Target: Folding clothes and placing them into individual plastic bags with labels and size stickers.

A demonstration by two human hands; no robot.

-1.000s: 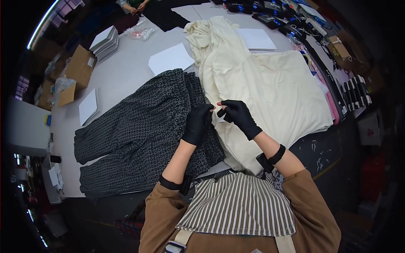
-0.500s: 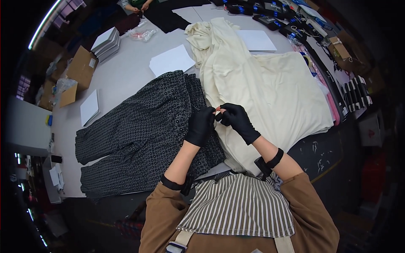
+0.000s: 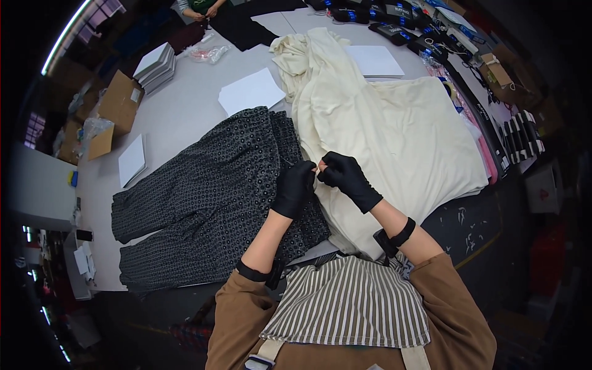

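My left hand (image 3: 293,189) and my right hand (image 3: 346,176) wear black gloves with bare fingertips. Their fingers are pinched and meet above the border between two garments. Whatever small thing they hold is too hidden to name. Under my left hand lies a pair of dark patterned trousers (image 3: 203,185), spread flat with the legs toward the left. Cream cloth (image 3: 401,132) lies in a loose heap beneath and beyond my right hand, bunched at its far end.
White sheets (image 3: 251,91) lie past the trousers, with another white stack (image 3: 378,61) behind the cream cloth. Cardboard boxes (image 3: 119,103) stand at the left. Black packages (image 3: 398,31) crowd the far right. Across the table (image 3: 176,111), another person's hands (image 3: 203,13) work near dark cloth.
My hands stay pinched together, and my left hand has dropped slightly. The dark piece seen between the fingertips before is no longer visible. Both garments lie as they were.
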